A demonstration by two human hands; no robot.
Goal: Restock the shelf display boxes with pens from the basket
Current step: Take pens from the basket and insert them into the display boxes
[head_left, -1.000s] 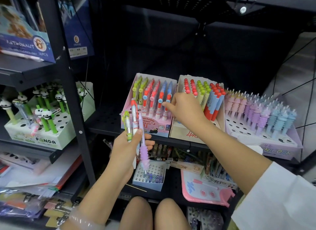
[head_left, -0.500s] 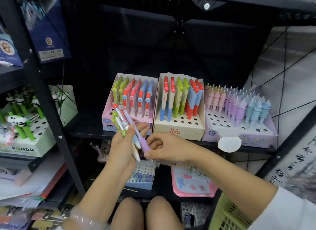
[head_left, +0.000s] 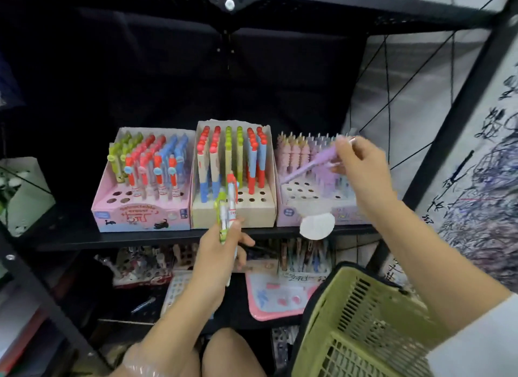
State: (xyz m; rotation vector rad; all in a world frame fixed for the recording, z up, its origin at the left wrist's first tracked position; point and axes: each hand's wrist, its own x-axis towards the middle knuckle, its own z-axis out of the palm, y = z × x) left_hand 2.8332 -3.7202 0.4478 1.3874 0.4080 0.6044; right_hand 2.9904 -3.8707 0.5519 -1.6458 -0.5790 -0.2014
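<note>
Three display boxes stand side by side on the black shelf: a pink box (head_left: 140,218) at the left, a beige box (head_left: 232,212) in the middle and a lilac box (head_left: 314,208) at the right. My right hand (head_left: 361,163) pinches a purple pen (head_left: 311,165) slanted over the lilac box, its tip pointing down at the empty front holes. My left hand (head_left: 221,245) grips a small bunch of pens (head_left: 227,205), green and red-topped, upright in front of the beige box. A green basket (head_left: 361,320) sits at the lower right.
A black shelf edge (head_left: 140,238) runs under the boxes, with a white round tag (head_left: 316,225) hanging from it. The lower shelf holds a pink tray (head_left: 277,298) and mixed stationery. A black upright post (head_left: 42,301) stands at the left. My knees show at the bottom.
My right hand took the purple pen from the bunch in my left hand and carried it up and right over the lilac box. The view swung right, bringing the green basket in.
</note>
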